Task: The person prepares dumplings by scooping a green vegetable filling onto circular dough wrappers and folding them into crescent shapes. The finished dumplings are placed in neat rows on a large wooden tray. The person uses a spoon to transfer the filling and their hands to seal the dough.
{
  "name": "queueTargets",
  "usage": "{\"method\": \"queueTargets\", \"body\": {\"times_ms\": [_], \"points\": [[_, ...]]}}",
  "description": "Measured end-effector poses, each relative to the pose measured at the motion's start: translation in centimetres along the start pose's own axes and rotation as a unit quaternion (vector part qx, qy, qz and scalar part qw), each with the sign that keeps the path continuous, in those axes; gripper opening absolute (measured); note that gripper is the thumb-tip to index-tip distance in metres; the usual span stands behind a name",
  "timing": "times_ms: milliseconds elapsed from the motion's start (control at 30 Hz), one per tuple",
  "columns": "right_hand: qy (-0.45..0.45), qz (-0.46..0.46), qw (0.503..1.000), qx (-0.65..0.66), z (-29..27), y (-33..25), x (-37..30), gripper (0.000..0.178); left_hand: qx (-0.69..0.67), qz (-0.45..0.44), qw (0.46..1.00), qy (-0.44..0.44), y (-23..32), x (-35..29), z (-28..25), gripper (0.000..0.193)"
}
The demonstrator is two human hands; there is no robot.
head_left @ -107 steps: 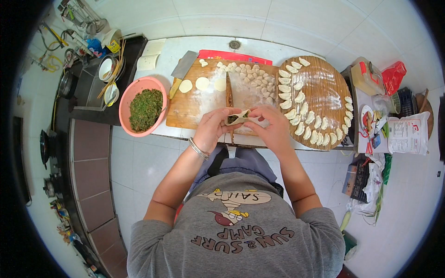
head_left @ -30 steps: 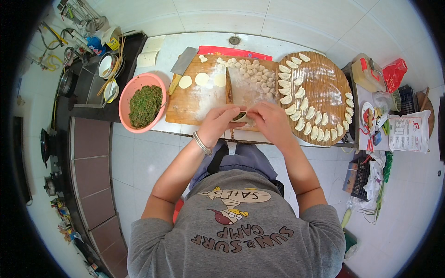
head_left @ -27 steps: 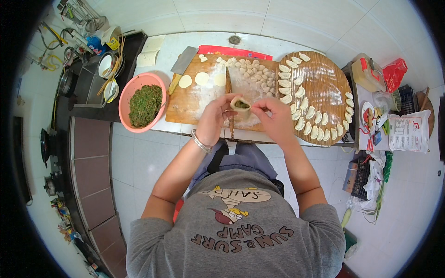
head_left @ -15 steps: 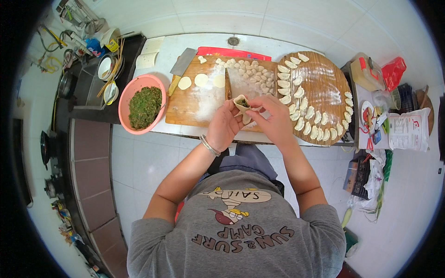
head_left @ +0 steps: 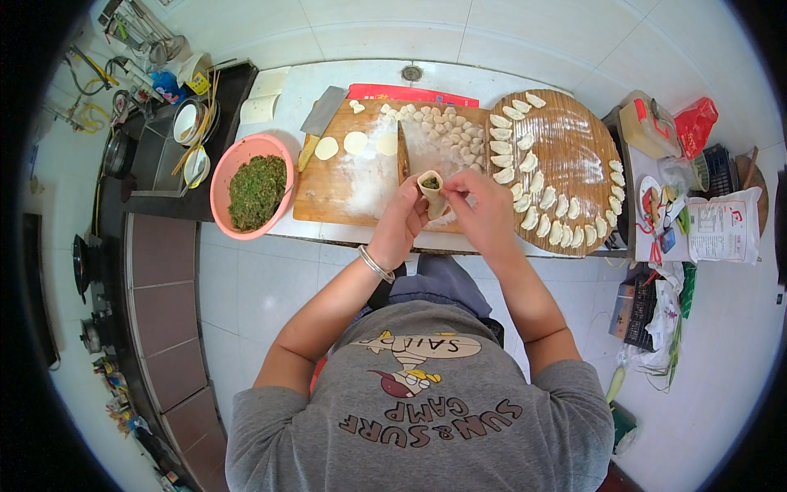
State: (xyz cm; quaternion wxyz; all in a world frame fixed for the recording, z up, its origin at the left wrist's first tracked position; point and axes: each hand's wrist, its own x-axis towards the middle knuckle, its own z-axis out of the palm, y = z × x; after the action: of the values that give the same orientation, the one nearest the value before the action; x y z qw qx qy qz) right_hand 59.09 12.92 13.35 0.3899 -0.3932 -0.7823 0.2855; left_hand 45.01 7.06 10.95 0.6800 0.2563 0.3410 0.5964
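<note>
Between my hands is a dumpling (head_left: 435, 202), its wrapper folded round green filling that shows at the open top end. My left hand (head_left: 400, 220) cups it from the left, closed on its side. The fingers of my right hand (head_left: 482, 211) pinch the wrapper's right edge. Beneath them lies the floured wooden cutting board (head_left: 328, 199), with several flat round wrappers (head_left: 356, 143) on its left part and many small dough pieces (head_left: 447, 125) at its back right. A pink bowl (head_left: 216, 199) of chopped green filling (head_left: 257, 193) stands left of the board.
On the right, a round wooden board (head_left: 574, 156) carries many folded dumplings (head_left: 548, 198). A cleaver (head_left: 325, 111) lies at the cutting board's back left corner. Beyond the pink bowl are a sink (head_left: 156, 160) and stacked bowls (head_left: 187, 121). A white bag (head_left: 723, 229) stands far right.
The dumpling has turned more upright, and its open end has narrowed. My left fingers have closed further around it, while my right fingers have shifted slightly along its edge.
</note>
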Motion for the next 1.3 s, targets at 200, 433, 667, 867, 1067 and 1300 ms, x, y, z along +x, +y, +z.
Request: {"method": "queueTargets", "body": {"times_ms": [200,433,667,867,1067,1300], "points": [[-0.04,-0.03,0.999,0.009,-0.4,-0.4,0.4,0.016,-0.013,-0.007,1.0,0.008,-0.6,0.1,-0.5,0.047],[-0.006,-0.025,1.0,0.004,-0.1,0.0,0.4,0.013,0.0,-0.009,1.0,0.005,-0.7,0.2,-0.4,0.047],[-0.015,-0.034,0.999,0.022,-0.2,-0.5,0.5,0.016,-0.005,-0.018,1.0,0.001,-0.8,0.1,-0.5,0.046],[-0.03,-0.044,0.999,0.005,0.0,0.3,0.6,0.014,0.003,-0.026,1.0,0.008,-0.9,0.2,-0.5,0.047],[-0.024,0.034,0.999,0.028,0.3,0.1,0.5,0.015,0.024,-0.032,0.999,-0.007,-0.9,0.4,-0.7,0.047],[-0.038,0.033,0.999,0.015,0.2,0.2,0.9,0.012,0.045,-0.035,0.998,-0.013,-0.7,0.7,-1.1,0.05]]}}
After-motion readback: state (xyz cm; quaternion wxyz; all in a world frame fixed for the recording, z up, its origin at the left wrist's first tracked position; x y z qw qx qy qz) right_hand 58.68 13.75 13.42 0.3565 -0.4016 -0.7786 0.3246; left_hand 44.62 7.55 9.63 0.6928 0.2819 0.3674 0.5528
